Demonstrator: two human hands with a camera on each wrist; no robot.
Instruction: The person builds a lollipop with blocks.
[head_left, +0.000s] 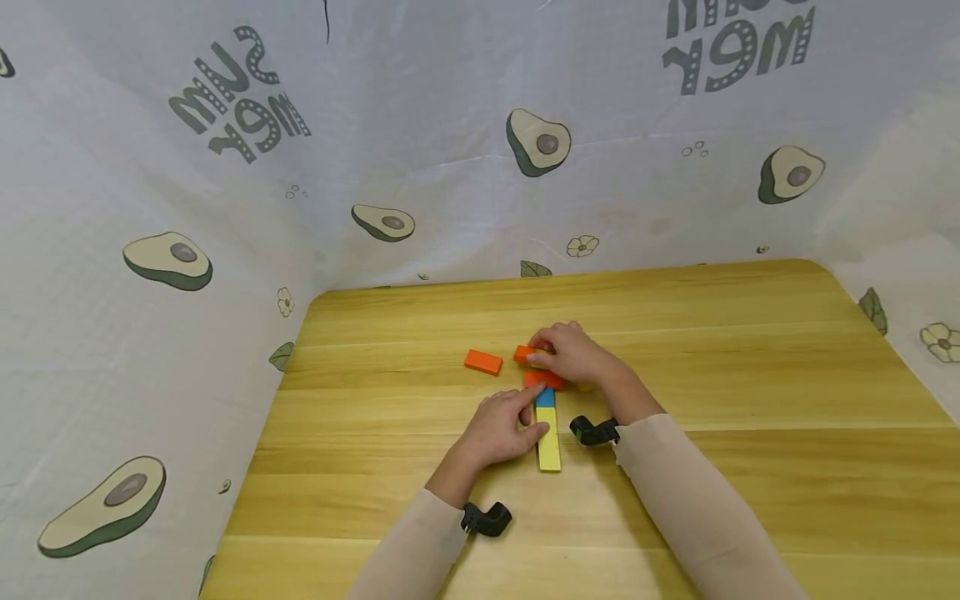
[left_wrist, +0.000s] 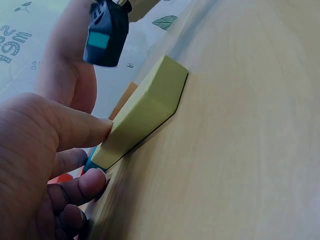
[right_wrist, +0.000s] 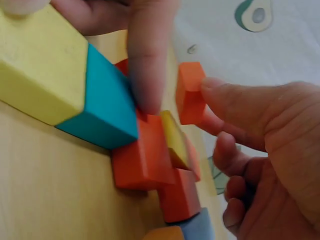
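Observation:
Between thumb and fingers, my right hand (head_left: 576,354) pinches a small orange block (right_wrist: 190,92), held above the far end of a row of blocks. The row has a long yellow block (head_left: 549,454) nearest me, a blue block (head_left: 545,399) against it, and a red block (right_wrist: 142,155) set crosswise beyond. My left hand (head_left: 497,429) steadies the row: its straight index finger presses down by the red block, and its thumb touches the yellow block's side edge. A thin yellow piece (right_wrist: 175,140) stands past the red block, partly hidden in the head view by my right hand.
A loose orange block (head_left: 483,362) lies left of the row. Another red block (right_wrist: 180,197), a grey-blue block (right_wrist: 199,225) and an orange-yellow block (right_wrist: 165,233) adjoin the far end. Patterned cloth (head_left: 450,125) rises behind the wooden table (head_left: 360,467).

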